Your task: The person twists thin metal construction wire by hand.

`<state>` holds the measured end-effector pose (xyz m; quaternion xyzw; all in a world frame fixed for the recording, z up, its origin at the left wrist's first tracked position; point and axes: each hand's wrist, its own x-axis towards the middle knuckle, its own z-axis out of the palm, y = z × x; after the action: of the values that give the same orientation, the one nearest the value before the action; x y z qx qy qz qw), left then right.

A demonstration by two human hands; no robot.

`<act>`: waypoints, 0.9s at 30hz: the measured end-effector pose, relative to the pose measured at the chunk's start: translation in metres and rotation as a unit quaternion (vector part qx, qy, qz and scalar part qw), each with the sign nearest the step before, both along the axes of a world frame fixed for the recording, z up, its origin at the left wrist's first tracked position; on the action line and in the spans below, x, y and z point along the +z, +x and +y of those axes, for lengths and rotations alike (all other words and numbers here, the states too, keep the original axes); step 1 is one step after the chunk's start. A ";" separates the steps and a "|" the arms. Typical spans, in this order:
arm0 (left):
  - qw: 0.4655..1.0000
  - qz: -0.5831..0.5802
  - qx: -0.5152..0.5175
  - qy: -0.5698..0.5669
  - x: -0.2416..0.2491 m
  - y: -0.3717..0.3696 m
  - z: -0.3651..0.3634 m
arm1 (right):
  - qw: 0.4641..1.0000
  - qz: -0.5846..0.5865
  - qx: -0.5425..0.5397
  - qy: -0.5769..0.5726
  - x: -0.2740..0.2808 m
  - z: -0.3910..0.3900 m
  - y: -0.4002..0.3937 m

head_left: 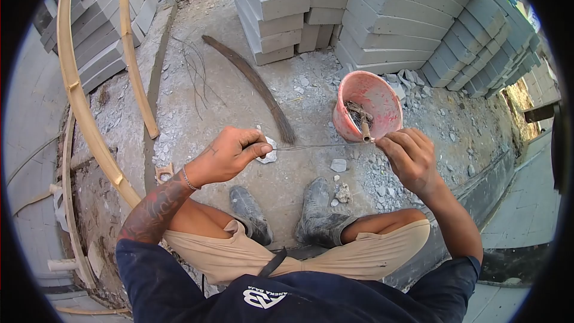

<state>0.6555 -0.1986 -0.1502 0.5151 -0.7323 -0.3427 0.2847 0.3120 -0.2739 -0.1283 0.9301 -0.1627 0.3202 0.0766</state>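
A thin wire (317, 146) is stretched nearly level between my two hands. My left hand (236, 152) pinches its left end between thumb and fingers. The right end is pinched in my right hand (409, 157), just below a red bucket (382, 93). Inside the bucket lie a hammer-like tool with a tubular handle (365, 128) and a tangle of small metal pieces. A long bundle of dark wires (254, 84) lies on the concrete floor, and its lower end is below and between my hands.
Stacks of grey blocks (394, 18) stand behind the bucket, with more blocks (101, 36) at the upper left. Long wooden strips (81, 107) lean at the left. Broken rubble (382, 182) covers the floor at the right. My boots (317, 209) are below the wire.
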 end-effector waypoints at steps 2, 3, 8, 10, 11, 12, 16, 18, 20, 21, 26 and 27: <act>0.994 -0.049 -0.017 -0.092 -0.008 0.001 0.000 | 0.998 0.000 -0.016 0.060 0.001 0.000 0.001; 0.978 -0.098 -0.035 -0.182 -0.010 0.001 0.000 | 0.977 0.035 -0.036 0.207 0.005 0.003 0.001; 0.934 -0.224 -0.159 -0.229 0.005 -0.004 0.008 | 0.932 0.184 0.008 0.313 0.038 -0.005 0.000; 0.925 -0.197 -0.225 -0.236 0.005 -0.013 0.015 | 0.956 0.170 0.014 0.237 0.045 -0.017 0.009; 0.923 -0.197 -0.230 -0.237 0.010 -0.019 0.020 | 0.975 0.157 0.021 0.158 0.049 -0.023 0.013; 0.919 -0.170 -0.247 -0.255 0.020 -0.025 0.026 | 0.974 0.097 0.014 0.205 0.039 -0.031 0.015; 0.915 -0.136 -0.202 -0.321 0.053 -0.014 0.025 | 0.913 0.149 0.054 0.375 -0.035 -0.036 0.023; 0.921 -0.124 -0.132 -0.345 0.051 0.002 0.019 | 0.879 0.182 0.059 0.437 -0.039 -0.013 0.030; 0.928 -0.121 -0.100 -0.338 0.047 0.011 0.016 | 0.893 0.115 0.043 0.434 -0.040 0.002 0.032; 0.932 -0.112 -0.084 -0.333 0.046 0.014 0.015 | 0.892 0.111 0.048 0.436 -0.039 0.003 0.035; 0.947 -0.078 -0.065 -0.304 0.042 0.018 0.010 | 0.920 -0.081 -0.066 0.378 -0.026 0.008 0.032; 0.961 -0.076 -0.057 -0.260 0.043 0.020 0.010 | 0.928 -0.102 -0.083 0.347 -0.030 0.006 0.030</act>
<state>0.6754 -0.1890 -0.1070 0.4055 -0.8437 -0.1156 0.3322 0.3423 -0.2682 -0.1583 0.8439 -0.3477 0.3295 -0.2416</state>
